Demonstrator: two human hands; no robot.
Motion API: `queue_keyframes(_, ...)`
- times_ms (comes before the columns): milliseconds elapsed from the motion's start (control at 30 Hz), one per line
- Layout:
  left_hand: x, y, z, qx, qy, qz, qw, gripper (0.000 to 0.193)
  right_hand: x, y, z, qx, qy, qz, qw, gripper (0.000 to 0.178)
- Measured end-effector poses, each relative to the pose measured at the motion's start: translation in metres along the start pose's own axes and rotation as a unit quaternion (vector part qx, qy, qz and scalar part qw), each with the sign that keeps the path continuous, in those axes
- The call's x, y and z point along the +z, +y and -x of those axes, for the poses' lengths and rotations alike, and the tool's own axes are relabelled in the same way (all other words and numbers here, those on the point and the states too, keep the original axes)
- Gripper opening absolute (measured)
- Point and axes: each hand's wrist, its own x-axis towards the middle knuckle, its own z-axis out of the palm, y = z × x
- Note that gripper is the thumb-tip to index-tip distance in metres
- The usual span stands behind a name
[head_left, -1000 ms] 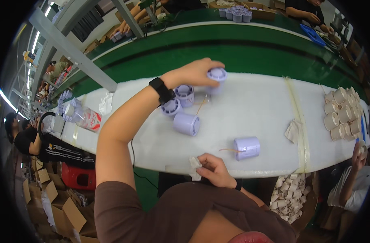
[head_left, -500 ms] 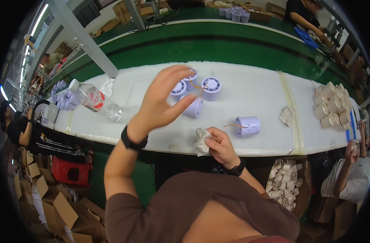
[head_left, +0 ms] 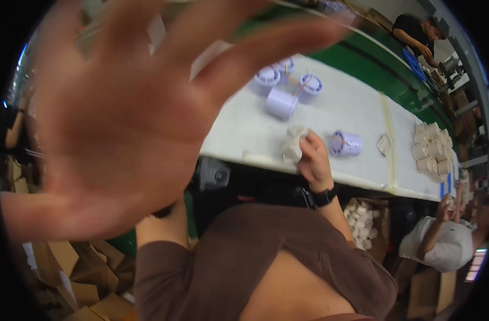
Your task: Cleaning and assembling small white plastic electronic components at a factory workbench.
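My left hand [head_left: 126, 123] is raised very close to the camera, blurred, its palm facing me and its fingers spread with nothing in them. It hides most of the left side. Over the table's near edge, my right hand [head_left: 315, 160] pinches a crumpled white wipe [head_left: 293, 144]; whether it is cloth or paper I cannot tell. Just right of that hand, a lilac cylindrical housing [head_left: 346, 143] lies on its side. Farther back stand several more lilac housings with slotted round ends, among them one upright housing [head_left: 311, 86] with thin wires and one tipped housing [head_left: 281, 104].
Another crumpled white piece [head_left: 385, 144] lies on the white-covered table [head_left: 244, 131] near a yellowish tape strip [head_left: 389, 142]. Cream cups [head_left: 430, 150] stand stacked at the right end. Below is a box of white parts [head_left: 360, 222]. Co-workers sit at the right and far right.
My left hand has come up from above the table toward the camera. The view has shifted, so the table appears tilted and farther right. My right hand still holds the wipe.
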Motion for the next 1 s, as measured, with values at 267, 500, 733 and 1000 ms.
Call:
queue_keyframes(267,-0.030,-0.022,0.027,0.193,0.088,-0.056,0.976,0.080,0.016,0.014,-0.003,-0.015,0.028,0.005,0.999,0.024)
queue_keyframes(500,-0.022,-0.003,0.046,0.200,0.185,-0.220,0.937,0.076,0.005,0.004,0.003,-0.044,0.027,0.063,0.997,0.029)
queue_keyframes(733,-0.021,-0.008,0.051,0.186,0.230,-0.284,0.912,0.072,0.015,0.003,0.001,-0.030,0.034,0.031,0.998,0.022)
queue_keyframes(1000,-0.043,-0.011,0.075,0.116,0.305,-0.348,0.879,0.067,0.013,0.000,0.001,-0.040,0.053,0.046,0.997,0.024)
